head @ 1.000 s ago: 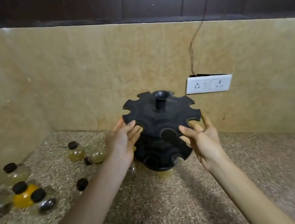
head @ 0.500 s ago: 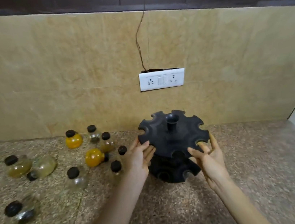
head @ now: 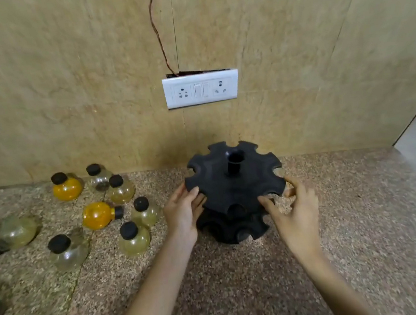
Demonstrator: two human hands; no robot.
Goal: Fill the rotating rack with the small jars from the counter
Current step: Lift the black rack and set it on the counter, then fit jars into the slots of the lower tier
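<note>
The black rotating rack (head: 234, 180) stands on the speckled counter (head: 246, 285) near the wall, with notched slots around two tiers and no jars in the slots I can see. My left hand (head: 183, 214) touches its left rim with straight fingers. My right hand (head: 294, 212) hovers at the right rim, fingers loosely spread, holding nothing. Several small round jars with black caps lie to the left: an upright orange jar (head: 67, 189), an orange jar on its side (head: 97, 215), and a clear yellowish jar (head: 134, 241) closest to my left arm.
More clear jars (head: 17, 232) sit at the far left edge of the view. A white socket plate (head: 201, 88) with a loose wire hangs on the beige wall behind the rack. The counter's right end (head: 398, 146) drops off beyond the rack.
The rack was held above the counter and now rests on it. My right hand's fingers have loosened from the rim. My view has shifted so more jars show on the left.
</note>
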